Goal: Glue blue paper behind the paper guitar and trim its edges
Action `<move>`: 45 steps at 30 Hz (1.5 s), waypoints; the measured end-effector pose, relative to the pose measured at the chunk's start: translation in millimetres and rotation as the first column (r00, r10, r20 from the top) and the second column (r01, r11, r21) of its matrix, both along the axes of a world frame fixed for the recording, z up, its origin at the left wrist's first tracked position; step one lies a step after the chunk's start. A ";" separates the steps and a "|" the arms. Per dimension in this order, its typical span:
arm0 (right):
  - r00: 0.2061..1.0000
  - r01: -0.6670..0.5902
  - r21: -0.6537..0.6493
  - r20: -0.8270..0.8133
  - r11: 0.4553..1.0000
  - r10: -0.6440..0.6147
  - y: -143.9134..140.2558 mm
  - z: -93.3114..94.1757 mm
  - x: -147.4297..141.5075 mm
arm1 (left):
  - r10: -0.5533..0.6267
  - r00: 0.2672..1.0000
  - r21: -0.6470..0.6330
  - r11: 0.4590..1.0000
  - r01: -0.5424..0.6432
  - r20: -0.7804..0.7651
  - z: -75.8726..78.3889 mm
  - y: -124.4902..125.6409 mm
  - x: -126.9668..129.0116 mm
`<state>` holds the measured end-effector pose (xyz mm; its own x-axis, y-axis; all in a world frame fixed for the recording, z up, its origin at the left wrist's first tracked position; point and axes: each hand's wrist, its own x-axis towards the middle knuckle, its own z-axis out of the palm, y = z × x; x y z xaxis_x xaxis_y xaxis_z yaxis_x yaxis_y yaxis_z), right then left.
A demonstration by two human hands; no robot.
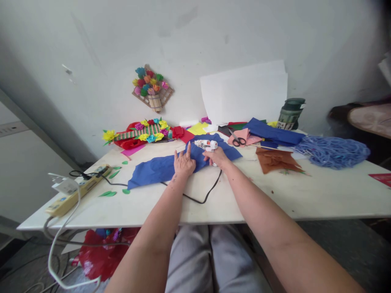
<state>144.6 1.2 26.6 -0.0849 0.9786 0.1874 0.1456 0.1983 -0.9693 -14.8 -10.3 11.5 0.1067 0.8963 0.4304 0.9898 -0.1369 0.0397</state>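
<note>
A long strip of blue crepe paper (152, 171) lies across the middle of the white table. My left hand (184, 164) rests on it, palm down with the fingers stretched apart. Wrapped round the handle of a white hot glue gun (205, 145) is my right hand (217, 157). The gun's nozzle points left, over the far part of the strip and near my left fingertips. Its black cord (205, 200) loops over the table below the paper. Whether the nozzle touches the paper, I cannot tell.
A yellow power strip (76, 194) with a white charger stands at the left edge. Green paper leaves (114, 174) lie nearby. Behind are a paper-flower piece (143, 131), scissors (238, 141) and a dark green bottle (290, 114). To the right are brown paper (276, 160) and blue yarn (332, 151).
</note>
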 end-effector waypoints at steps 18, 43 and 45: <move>1.000 -0.003 -0.022 0.007 1.000 0.003 -5.5 6.5 -0.2 | 0.064 0.906 -0.079 0.996 -0.034 0.419 2.0 2.0 -6.7; 1.000 0.001 -0.018 -0.001 1.000 -0.001 -1.0 0.8 -0.6 | 0.043 0.990 -0.072 0.997 -0.034 0.137 0.8 2.9 -0.8; 1.000 -0.005 -0.018 -0.004 1.000 0.005 -0.7 0.3 -0.8 | 0.030 0.989 -0.070 0.997 -0.021 0.142 0.8 3.3 -1.6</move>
<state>143.7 0.4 26.9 -0.0895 0.9813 0.1702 0.1407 0.1816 -0.9733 -16.4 -7.0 12.3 0.0255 0.9256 0.3776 0.9765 -0.1040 0.1889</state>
